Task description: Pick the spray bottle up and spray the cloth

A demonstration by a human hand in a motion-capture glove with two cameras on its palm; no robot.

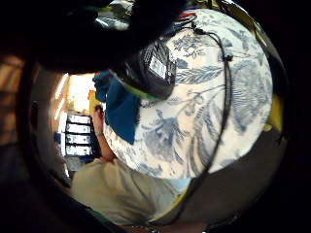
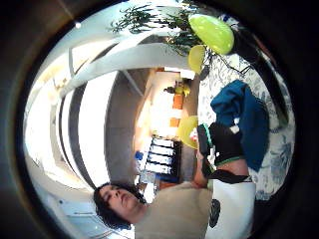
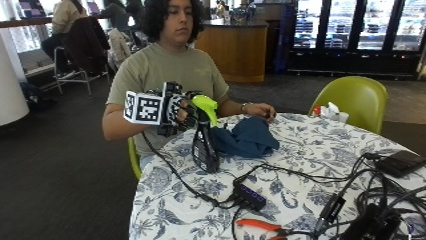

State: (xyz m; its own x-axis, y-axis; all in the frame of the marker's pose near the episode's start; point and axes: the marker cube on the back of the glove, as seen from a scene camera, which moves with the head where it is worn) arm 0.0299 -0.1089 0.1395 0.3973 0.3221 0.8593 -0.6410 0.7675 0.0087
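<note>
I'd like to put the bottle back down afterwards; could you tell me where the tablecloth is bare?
Bare floral tablecloth lies between the crumpled blue cloth and the flat black box. The near side is crowded with black cables, a hub and orange-handled pliers.

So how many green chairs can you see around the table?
2: one bright lime-green plastic chair behind the table's far side, and one green chair under the person, mostly hidden. More may be out of view.
</note>
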